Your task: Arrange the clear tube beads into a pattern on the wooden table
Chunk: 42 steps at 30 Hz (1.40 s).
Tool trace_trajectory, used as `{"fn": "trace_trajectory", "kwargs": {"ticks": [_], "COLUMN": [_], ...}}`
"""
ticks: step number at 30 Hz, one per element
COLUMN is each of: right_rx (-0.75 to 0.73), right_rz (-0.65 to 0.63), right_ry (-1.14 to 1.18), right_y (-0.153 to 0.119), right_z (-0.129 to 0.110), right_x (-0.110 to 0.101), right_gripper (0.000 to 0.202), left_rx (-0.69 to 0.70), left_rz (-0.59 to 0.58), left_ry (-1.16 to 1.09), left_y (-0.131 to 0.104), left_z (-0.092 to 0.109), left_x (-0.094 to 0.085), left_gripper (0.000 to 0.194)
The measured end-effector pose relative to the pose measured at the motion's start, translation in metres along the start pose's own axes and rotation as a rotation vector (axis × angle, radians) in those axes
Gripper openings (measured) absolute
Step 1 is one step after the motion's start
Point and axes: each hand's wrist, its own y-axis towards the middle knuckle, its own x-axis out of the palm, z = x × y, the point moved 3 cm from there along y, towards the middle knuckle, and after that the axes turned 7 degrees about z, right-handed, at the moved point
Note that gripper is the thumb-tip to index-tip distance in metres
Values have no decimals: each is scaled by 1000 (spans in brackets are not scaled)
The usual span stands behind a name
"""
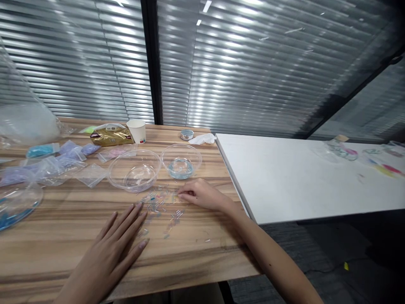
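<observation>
Small tube-shaped beads (154,204) in blue, pink and clear tones lie scattered on the wooden table. My left hand (115,245) rests flat with fingers spread, its fingertips at the left edge of the beads. At their right edge, my right hand (199,194) has its thumb and fingers pinched together close to the tabletop; whatever is between them is too small to make out. Just behind it stands a clear round bowl (182,169) with a bluish layer at its bottom. A larger clear bowl (134,171) sits to its left, with a faint purple tint low down.
Small plastic bags (60,162) of purple and blue material cover the left side. Another clear bowl (19,207) holds blue pieces. A gold packet (112,136), a paper cup (137,131), a small round container (187,134) and a tissue (203,139) stand behind. A white table (284,177) adjoins on the right.
</observation>
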Motion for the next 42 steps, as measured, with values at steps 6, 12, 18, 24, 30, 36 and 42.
{"fn": "trace_trajectory", "kwargs": {"ticks": [6, 12, 18, 24, 30, 36, 42], "right_rx": [-9, 0, 2, -8, -3, -6, -10], "right_rz": [6, 4, 1, 6, 8, 16, 8], "right_ry": [-8, 1, 12, 15, 26, 36, 39], "right_y": [0, 0, 0, 0, 0, -1, -1], "right_z": [0, -1, 0, 1, 1, 2, 3], "right_x": [0, -2, -1, -2, -3, -2, -2], "right_gripper": [18, 18, 18, 18, 18, 18, 18], "left_rx": [27, 30, -7, -2, -14, 9, 36], "left_rz": [32, 23, -10, 1, -14, -7, -7], "left_ry": [28, 25, -19, -5, -13, 16, 59], "left_y": [3, 2, 2, 2, 2, 0, 1], "left_z": [2, 2, 1, 2, 1, 1, 2], "left_x": [-2, -3, -3, -3, -2, -1, -1], "left_gripper": [59, 59, 58, 60, 59, 59, 59]}}
